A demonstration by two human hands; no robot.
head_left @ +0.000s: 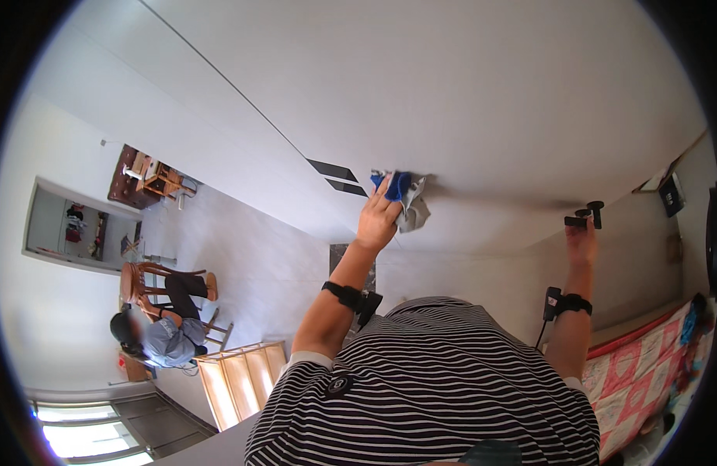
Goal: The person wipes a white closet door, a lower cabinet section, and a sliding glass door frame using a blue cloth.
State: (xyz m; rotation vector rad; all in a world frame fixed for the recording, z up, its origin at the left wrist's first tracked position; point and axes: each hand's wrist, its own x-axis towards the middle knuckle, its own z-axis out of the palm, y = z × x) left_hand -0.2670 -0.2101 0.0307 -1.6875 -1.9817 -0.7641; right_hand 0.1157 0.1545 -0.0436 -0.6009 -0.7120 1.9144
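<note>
Our left hand (379,224) has its fingers only slightly bent, laid over a cloth (400,186) that it has hold of and presses to a smooth, pale panel (498,109). The cloth is soft and crumpled, part deep blue, part light grey, with a loose, creased corner hanging out to the right of the fingers. Just left of it sit two flat, dark, slanted plates (330,168), beside a thin straight seam running up the panel.

Our right hand (581,244), well apart, is raised to a black handle (596,213) with a blocky bar and rounded ends; its fingers touch the bar, but they are mostly hidden, so we cannot tell how far they close. We wear a finely striped knit shirt (428,388). At lower right lies a red-and-white patchwork quilt (630,392); at left, someone in grey sits beside a curved wooden chair (131,281).
</note>
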